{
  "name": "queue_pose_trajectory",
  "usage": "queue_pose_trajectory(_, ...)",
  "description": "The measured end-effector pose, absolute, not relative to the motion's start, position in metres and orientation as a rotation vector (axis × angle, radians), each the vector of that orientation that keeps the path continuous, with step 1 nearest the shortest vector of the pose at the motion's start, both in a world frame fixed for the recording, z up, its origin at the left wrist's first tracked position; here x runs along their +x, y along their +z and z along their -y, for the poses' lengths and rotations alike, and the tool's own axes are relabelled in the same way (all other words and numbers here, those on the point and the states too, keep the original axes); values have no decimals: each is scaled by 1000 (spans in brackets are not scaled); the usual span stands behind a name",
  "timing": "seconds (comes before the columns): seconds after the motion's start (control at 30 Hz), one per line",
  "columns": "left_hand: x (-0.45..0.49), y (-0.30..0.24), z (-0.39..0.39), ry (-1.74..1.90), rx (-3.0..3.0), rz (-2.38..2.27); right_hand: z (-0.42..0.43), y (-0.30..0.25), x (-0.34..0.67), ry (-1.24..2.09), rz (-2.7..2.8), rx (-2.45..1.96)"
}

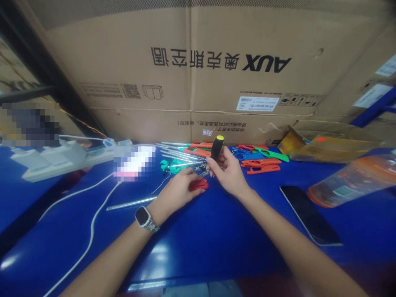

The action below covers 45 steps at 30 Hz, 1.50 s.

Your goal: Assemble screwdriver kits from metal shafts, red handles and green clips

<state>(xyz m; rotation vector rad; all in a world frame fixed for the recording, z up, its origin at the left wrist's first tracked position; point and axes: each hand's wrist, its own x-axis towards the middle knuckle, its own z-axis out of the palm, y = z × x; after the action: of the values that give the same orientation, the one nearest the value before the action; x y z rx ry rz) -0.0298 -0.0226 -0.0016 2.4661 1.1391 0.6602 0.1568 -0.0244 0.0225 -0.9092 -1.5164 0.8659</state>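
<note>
My left hand (176, 187) is closed around the red handle (199, 184) of what looks like a long-nozzle lighter, held low over the blue table. A metal tube (130, 203) sticks out to the left from behind that hand, in line with the handle. In my right hand (229, 171) is a screwdriver (218, 147) with a black grip and yellow end cap, tilted with the cap up. Its tip points down toward the red handle; whether they touch is hidden. Behind both hands lie several orange lighters (198, 152) with long metal tubes, and teal pieces (175, 165).
Loose plastic handle shells in orange (261, 166), green (276, 154) and blue (247, 154) lie behind my right hand. A phone (309, 216) and a clear orange-lidded jar (352, 179) are at right. Left are a power strip (68, 161) and white cables (93, 227). A cardboard wall (123, 49) stands behind.
</note>
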Motion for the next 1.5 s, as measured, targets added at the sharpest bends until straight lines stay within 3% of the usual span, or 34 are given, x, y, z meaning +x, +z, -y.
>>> queue_pose_trajectory(0.73, -28, -5, 21, 721, 2340, -1095, 20, 29, 159, 835, 1621, -993)
queue_pose_trajectory(1.07, -5, 13, 14, 1088, 1971, -1103, 14, 27, 150, 587, 1626, -1026)
queue_pose_trajectory(1.27, 2, 9, 11, 1090, 1766, -1018, 16, 22, 154, 667, 1580, -1037)
queue_pose_trajectory(1.5, -2, 12, 15, 1024, 1973, -975, 17, 36, 167, 878, 1671, -879)
